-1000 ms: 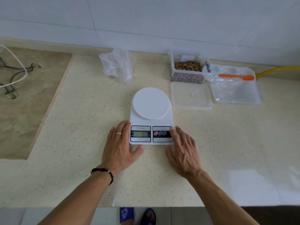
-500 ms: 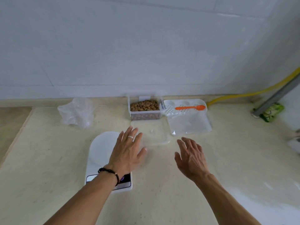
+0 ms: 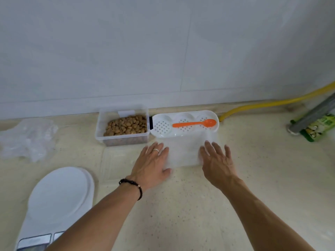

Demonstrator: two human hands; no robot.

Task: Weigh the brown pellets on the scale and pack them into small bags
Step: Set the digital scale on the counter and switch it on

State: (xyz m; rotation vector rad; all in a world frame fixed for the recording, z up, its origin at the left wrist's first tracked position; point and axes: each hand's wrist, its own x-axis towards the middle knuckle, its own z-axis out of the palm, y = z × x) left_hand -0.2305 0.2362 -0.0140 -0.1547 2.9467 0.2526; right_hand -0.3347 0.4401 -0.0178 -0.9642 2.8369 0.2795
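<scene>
Two hands lay flat on a speckled cream desk (image 3: 181,214), fingers straight and spread, gripping nothing. The left hand (image 3: 151,166) — a ring on one finger, a dark bead bracelet at the wrist — rested at the left edge of a stack of clear small bags (image 3: 184,153); the right hand (image 3: 216,163) covered its right edge. The stack lay partly under the near rim of one white perforated tray (image 3: 161,126), whose long axis ran left to right along the wall. One orange spoon (image 3: 194,123) lay along that axis on the tray, bowl pointing right. Just left of the tray stood one clear open container (image 3: 101,127) of brown pellets (image 3: 126,125), at the far side of the desk. Its clear lid (image 3: 116,163) lay flat nearer. One white scale (image 3: 59,194) sat at the near left, one crumpled plastic bag (image 3: 27,140) at far left — a yellow hose (image 3: 262,104) and one green packet (image 3: 319,127) at far right.
</scene>
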